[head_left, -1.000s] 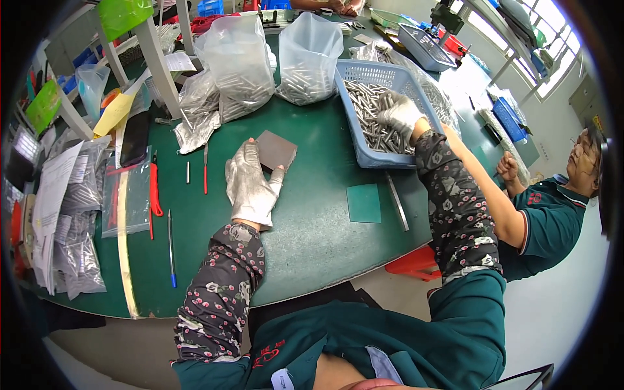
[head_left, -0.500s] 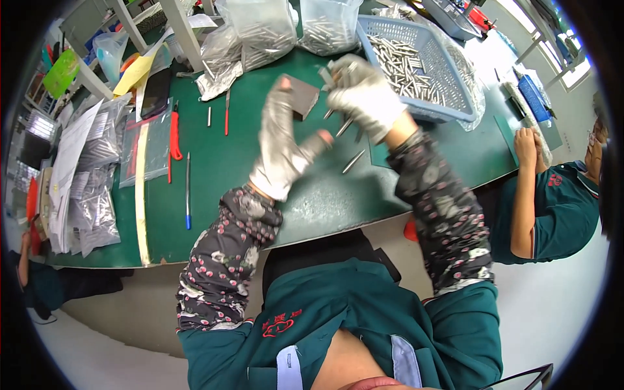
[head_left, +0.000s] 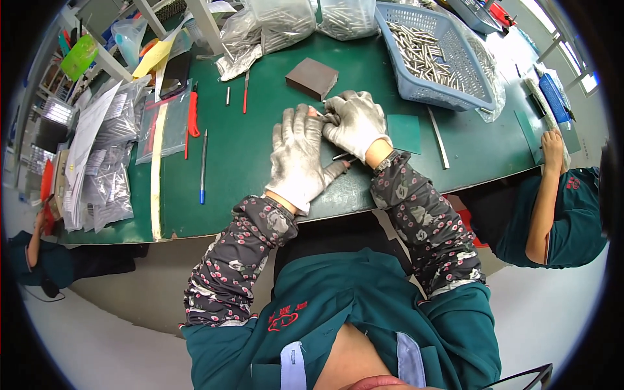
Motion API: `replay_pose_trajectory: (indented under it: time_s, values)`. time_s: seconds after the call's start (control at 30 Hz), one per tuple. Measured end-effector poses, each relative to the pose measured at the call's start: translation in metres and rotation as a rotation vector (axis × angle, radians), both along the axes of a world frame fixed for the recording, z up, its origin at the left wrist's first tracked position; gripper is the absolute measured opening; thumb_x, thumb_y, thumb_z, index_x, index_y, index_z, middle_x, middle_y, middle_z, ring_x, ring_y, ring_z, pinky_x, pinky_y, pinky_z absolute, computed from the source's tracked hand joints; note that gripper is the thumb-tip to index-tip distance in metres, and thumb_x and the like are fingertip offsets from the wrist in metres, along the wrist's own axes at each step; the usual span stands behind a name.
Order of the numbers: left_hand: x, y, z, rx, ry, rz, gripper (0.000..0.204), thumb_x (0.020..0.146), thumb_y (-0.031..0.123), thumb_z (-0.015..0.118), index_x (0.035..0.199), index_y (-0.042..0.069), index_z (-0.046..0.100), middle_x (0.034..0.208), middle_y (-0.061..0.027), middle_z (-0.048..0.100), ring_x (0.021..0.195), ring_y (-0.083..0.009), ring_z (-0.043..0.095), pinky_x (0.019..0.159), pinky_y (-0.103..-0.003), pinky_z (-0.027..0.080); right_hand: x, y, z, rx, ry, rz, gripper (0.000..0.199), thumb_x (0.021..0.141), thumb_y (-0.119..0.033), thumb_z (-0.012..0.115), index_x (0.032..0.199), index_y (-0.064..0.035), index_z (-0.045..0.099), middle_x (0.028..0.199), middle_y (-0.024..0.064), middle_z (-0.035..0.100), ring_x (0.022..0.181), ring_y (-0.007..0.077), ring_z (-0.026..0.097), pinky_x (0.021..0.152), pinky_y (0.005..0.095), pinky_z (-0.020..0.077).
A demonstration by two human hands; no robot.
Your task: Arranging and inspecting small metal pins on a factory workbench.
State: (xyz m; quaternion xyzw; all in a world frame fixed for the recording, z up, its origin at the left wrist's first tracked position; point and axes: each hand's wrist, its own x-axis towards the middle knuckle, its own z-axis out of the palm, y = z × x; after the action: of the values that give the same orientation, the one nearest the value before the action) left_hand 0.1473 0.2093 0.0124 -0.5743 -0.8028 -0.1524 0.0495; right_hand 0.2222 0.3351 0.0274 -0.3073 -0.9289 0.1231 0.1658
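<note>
My left hand [head_left: 298, 153], in a worn pale glove with bare fingertips, lies flat on the green table with its fingers stretched out and thumb spread. Close beside it, my gloved right hand [head_left: 355, 123] has its fingers curled together near the left fingertips; what they hold, if anything, is hidden. A slim metal pin [head_left: 340, 156] shows partly between the left thumb and the right hand. Just beyond both hands a dark brown rectangular block [head_left: 312, 77] rests on the table.
A blue basket [head_left: 448, 97] of metal pins stands at the far right, near a green square sheet [head_left: 404, 133] and a metal strip [head_left: 439, 138]. Bags of pins [head_left: 283, 23] sit behind. A pen [head_left: 203, 167] and red cutter [head_left: 193, 114] lie left. A co-worker's arm [head_left: 545, 188] rests at right.
My right hand has come down from beside the basket, nearer to me and leftward, to meet the left hand. The left hand has flattened onto the table, uncovering the block. The whole view has shifted slightly.
</note>
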Motion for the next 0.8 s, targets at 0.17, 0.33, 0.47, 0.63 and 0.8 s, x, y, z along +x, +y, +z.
replay_pose_trajectory:
  time_s: [0.17,0.33,0.47,0.63,0.8]
  values:
    - [-0.012,0.005,0.002,0.063,0.012,-0.095,0.104,0.067,0.056,0.073,0.14,-0.005,0.031,0.144,-0.0224,0.032,0.135,-0.04,0.028,0.109,-0.05,0.025,0.015,0.017,-0.001,-0.389,0.303,0.276,0.041,0.075,-0.032,0.062,0.109,-0.0088,0.065,0.112,0.0146,0.062,0.109,0.035,0.054,0.096,0.0391,0.0422]
    - [-0.013,-0.019,0.01,0.085,-0.104,-0.229,0.097,0.071,0.043,0.074,0.144,0.002,0.026,0.145,-0.0237,0.029,0.135,-0.0425,0.027,0.11,-0.05,0.026,0.067,0.021,0.019,-0.389,0.362,0.312,0.041,0.076,-0.028,0.063,0.111,-0.0054,0.063,0.114,0.0152,0.06,0.107,0.0335,0.055,0.093,0.0388,0.0436]
    - [0.001,-0.038,0.0,-0.002,0.011,-0.292,0.087,0.073,0.043,0.071,0.143,0.009,0.032,0.145,-0.0226,0.03,0.134,-0.0428,0.029,0.108,-0.056,0.025,0.1,-0.013,0.009,-0.056,0.114,0.312,0.038,0.068,-0.021,0.073,0.105,-0.0119,0.066,0.111,0.0107,0.06,0.104,0.032,0.054,0.089,0.0417,0.0433]
    - [0.008,-0.026,0.007,0.085,-0.001,-0.257,0.06,0.077,0.033,0.069,0.126,0.006,0.051,0.14,-0.0196,0.038,0.131,-0.0408,0.035,0.107,-0.055,0.028,0.103,-0.025,-0.003,0.023,0.228,0.244,0.025,0.071,-0.014,0.071,0.095,-0.0098,0.068,0.106,0.0077,0.061,0.101,0.0298,0.054,0.086,0.0404,0.0421]
    - [0.024,-0.031,0.017,0.158,-0.057,-0.255,0.047,0.064,0.025,0.079,0.105,0.008,0.063,0.136,-0.0139,0.045,0.13,-0.0385,0.036,0.107,-0.053,0.03,0.107,-0.026,-0.011,0.034,0.255,0.226,0.019,0.075,-0.017,0.068,0.093,-0.0113,0.066,0.101,0.0063,0.061,0.098,0.0296,0.055,0.083,0.042,0.0419]
